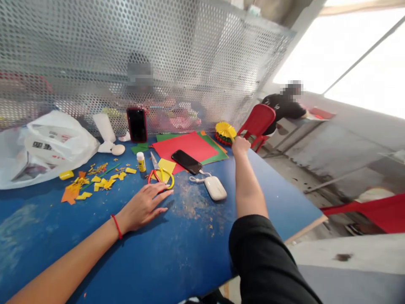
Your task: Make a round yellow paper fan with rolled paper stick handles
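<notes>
My left hand (147, 206) lies over the blue table with its fingers stretched out, holding nothing. Its fingertips are at the handles of a pair of scissors (162, 180) with red and yellow grips. At the table's far right corner, my right hand (241, 145) is closed at the edge of a pleated paper rosette (225, 130), yellow on top with green and red below. The fingertips are partly hidden by the hand itself. A small yellow paper square (167, 165) lies under the scissors, and a glue stick (141, 162) stands upright beside them.
Red paper sheets (190, 145) lie over green ones, with a black phone (186, 161) cabled to a white power bank (215, 188). Paper scraps (107, 183) and a white plastic bag (60, 145) are left. Another phone (136, 125) leans on the perforated metal screen (177, 63). A person (281, 107) sits beyond.
</notes>
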The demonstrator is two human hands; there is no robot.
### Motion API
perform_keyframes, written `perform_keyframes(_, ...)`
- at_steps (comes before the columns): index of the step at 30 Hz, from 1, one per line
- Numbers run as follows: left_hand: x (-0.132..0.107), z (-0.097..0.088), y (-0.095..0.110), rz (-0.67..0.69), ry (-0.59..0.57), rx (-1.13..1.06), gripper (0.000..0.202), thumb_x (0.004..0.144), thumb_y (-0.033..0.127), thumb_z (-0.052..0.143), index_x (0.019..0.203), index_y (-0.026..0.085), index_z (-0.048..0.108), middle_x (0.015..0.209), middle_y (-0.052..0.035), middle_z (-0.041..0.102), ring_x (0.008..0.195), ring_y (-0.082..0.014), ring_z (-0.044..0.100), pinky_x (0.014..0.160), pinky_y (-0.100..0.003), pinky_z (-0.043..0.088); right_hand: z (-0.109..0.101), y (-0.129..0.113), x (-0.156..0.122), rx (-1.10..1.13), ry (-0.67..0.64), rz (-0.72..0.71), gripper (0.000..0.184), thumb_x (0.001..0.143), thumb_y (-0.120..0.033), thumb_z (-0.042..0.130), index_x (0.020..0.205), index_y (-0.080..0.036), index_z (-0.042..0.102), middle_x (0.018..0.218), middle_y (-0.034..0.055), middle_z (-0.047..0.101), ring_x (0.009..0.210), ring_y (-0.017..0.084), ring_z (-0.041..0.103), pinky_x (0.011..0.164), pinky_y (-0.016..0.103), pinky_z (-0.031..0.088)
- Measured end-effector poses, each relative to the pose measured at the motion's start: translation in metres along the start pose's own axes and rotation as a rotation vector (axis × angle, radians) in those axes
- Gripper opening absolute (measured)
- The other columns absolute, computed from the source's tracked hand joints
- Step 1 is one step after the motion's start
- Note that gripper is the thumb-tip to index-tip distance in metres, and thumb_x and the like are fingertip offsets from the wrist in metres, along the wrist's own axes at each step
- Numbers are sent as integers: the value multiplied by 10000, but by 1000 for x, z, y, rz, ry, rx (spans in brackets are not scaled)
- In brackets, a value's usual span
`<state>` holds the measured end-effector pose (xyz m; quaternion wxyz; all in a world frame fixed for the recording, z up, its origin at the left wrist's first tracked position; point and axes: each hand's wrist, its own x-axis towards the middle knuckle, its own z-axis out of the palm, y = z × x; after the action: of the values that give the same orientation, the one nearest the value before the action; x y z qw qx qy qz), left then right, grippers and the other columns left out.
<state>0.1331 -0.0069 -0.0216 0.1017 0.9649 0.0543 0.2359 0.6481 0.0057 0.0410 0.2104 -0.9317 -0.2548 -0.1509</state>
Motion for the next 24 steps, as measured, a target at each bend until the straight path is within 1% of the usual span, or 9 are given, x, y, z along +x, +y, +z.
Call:
perform_keyframes(2,0,1,0,1,-29,15,539,1162,500,436,1624,241,532,1555,-151,621,1434,-352,592,1171,-555,533,14,14,3,8,-3,0,154,951,-74,690,1011,-67,832,1002,242,767,948,234,666,774,337,380)
perform_keyframes(6,-1,2,-1,-4,-76,31,554,1163,531,437,1603,209,539,1578,-145,602,1467,-328,561,1198,-527,507,35,37,15,42,92,-10,296,1076,-246,554,1180,-141,810,1230,224,731,1188,290,586,907,376,421)
perform_keyframes(10,-1,2,-2,-8,-92,8,561,1166,535,432,1609,202,519,1596,-146,584,1501,-326,522,1219,-523,473,54,53,16,60,144,43,314,1067,-266,538,1246,-177,780,1299,212,690,1261,338,552,1027,470,428)
perform_keyframes(15,2,1,0,3,-117,-12,546,1170,531,426,1573,188,560,1559,-158,620,1484,-342,540,1204,-527,472,41,39,12,144,297,68,420,1087,-281,450,1452,-146,606,1397,238,626,1357,374,535,1123,558,411)
perform_keyframes(17,4,0,-1,35,-113,-37,482,1170,479,462,1527,189,606,1553,-160,627,1478,-344,549,1194,-529,481,24,9,11,295,460,11,381,1101,-275,379,1393,-187,608,1370,203,636,1359,357,554,1140,572,421)
perform_keyframes(19,5,0,-1,68,-92,-49,407,1166,408,497,1468,184,651,1551,-165,628,1470,-345,559,1182,-525,491,10,-41,-2,533,551,-138,391,1108,-246,284,1308,-230,619,1314,167,650,1308,331,601,1145,595,438)
perform_keyframes(21,5,1,-3,92,-71,-47,349,1158,352,518,1411,178,684,1536,-170,639,1456,-346,575,1168,-520,502,6,-108,-32,711,344,-316,433,1107,-220,216,1252,-198,623,1277,171,650,1294,315,613,1161,600,445)
perform_keyframes(23,5,3,-4,115,-55,-42,309,1150,316,531,1363,178,706,1512,-172,657,1445,-344,588,1159,-513,511,12,-183,-79,735,106,-517,213,1072,-284,485,1154,-201,663,1181,116,708,1170,270,685,1097,482,536)
perform_keyframes(24,5,5,-4,128,-45,-40,294,1148,304,534,1341,176,715,1499,-172,665,1438,-341,595,1155,-508,516,18,-220,-106,741,-152,-628,245,1028,-305,619,1237,-181,644,1301,138,690,1258,275,661,1142,473,517)
